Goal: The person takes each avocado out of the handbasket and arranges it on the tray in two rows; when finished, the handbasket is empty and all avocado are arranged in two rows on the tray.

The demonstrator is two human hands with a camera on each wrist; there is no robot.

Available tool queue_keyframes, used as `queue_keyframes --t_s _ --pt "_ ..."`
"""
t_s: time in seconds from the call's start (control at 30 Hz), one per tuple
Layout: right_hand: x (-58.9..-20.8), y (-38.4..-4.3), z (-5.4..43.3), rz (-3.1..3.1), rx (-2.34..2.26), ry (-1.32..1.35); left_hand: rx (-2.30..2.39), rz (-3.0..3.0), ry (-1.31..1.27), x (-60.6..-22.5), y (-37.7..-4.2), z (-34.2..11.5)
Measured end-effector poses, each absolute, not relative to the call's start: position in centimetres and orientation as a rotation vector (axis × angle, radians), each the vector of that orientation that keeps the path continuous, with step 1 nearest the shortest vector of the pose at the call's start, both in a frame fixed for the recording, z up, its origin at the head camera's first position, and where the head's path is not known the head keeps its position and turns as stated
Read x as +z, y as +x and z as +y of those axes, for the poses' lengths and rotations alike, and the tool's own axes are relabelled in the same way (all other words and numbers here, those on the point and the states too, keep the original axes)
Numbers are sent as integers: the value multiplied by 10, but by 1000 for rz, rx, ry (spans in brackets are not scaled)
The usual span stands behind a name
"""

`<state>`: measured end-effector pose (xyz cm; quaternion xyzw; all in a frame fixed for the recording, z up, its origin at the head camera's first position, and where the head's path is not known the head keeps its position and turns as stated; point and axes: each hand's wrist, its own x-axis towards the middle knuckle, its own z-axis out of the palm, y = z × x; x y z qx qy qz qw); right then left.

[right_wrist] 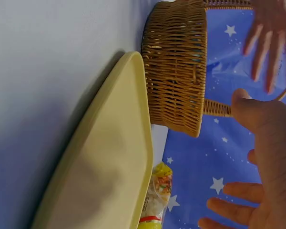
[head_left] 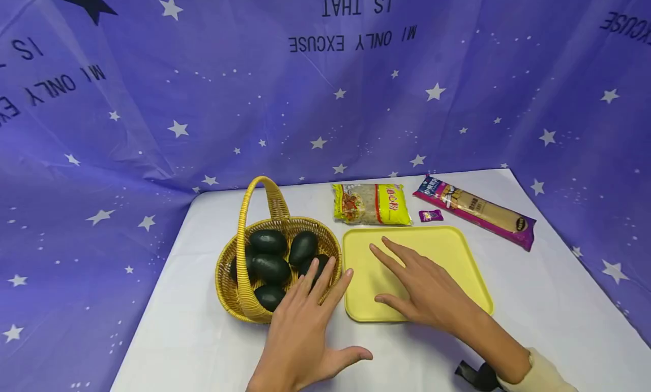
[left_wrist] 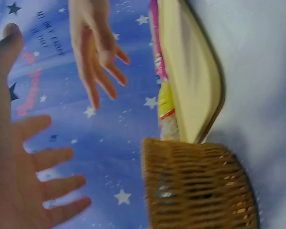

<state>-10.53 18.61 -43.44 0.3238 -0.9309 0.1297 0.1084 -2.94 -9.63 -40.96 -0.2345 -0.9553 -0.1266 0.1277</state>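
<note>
My left hand point(head_left: 300, 330) is held with fingers spread and thumb out, overlapping the front right rim of the wicker basket point(head_left: 226, 290) in the head view. Nothing is in it. Inside the basket lie several dark green avocados point(head_left: 271, 269), one partly hidden behind the left fingers. Over the yellow tray point(head_left: 356, 251) hovers my right hand point(head_left: 427, 290), its fingers stretched out and holding nothing. In the right wrist view a soft shadow falls on the tray point(right_wrist: 109, 157). Both hands point(left_wrist: 95, 43) appear in the left wrist view, raised above the basket point(left_wrist: 200, 186) and tray.
Behind the tray lies a yellow bag of pasta point(head_left: 372, 204). To its right are a small purple packet point(head_left: 430, 216) and a long purple noodle pack point(head_left: 475, 211). A black object point(head_left: 478, 375) sits by the right sleeve. Starry blue cloth point(head_left: 315, 109) hangs behind the white table point(head_left: 178, 301).
</note>
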Motion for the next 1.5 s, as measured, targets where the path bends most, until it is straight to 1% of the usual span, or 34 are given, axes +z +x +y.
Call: queue_keyframes --t_s 0.17,0.4,0.67,0.87,1.0,1.13,1.4,1.5 --pt "-429 -121 174 -2747 456 1014 -495 -2589 -783 -396 -10 -111" --pt "-420 -142 151 -2682 486 1144 -591 -2277 -850 -383 2 -139" --pt "-407 -159 114 -2639 516 1292 -718 -2101 -822 -374 13 -173" --pt "-407 -167 89 -2663 458 1375 -738 -1962 -760 -372 8 -202" --pt "-408 -170 75 -2647 372 1399 -765 -1976 -638 -381 2 -219" --pt "-413 -172 64 -2615 267 1436 -790 -2032 -536 -398 -6 -238" --pt "-419 -169 44 -2627 128 1481 -822 -2223 -433 -450 -30 -277" --pt "-420 -169 40 -2639 109 1482 -806 -2312 -375 -461 -37 -286"
